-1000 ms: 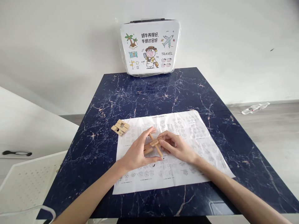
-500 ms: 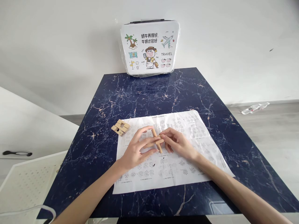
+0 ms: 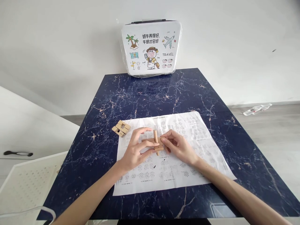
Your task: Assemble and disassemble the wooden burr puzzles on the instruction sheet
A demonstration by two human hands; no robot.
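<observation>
Between my hands is a wooden interlocking puzzle [image 3: 155,137] made of crossed sticks, with one stick standing up through the flat ones. My left hand [image 3: 134,151] grips its left and near side, thumb and middle finger low on the pieces, index finger stretched out behind the upright stick. Pinched between the thumb and fingers of my right hand [image 3: 179,146] is the puzzle's right end. Under both hands lies a printed instruction sheet [image 3: 199,150] with rows of small drawings. At its upper left corner rests a second block of notched wooden pieces [image 3: 121,128].
A dark blue marbled table [image 3: 150,97] carries everything. At its far edge a white cartoon-printed case [image 3: 138,67] in clear plastic leans against the wall. A white perforated surface [image 3: 25,181] with a cable [image 3: 28,212] is at lower left. Clear plastic packaging [image 3: 257,109] lies on the floor at right.
The puzzle has been turned in my hands: its tilted stick now stands nearly upright, and a flat stick shows to the left. Both hands keep their hold.
</observation>
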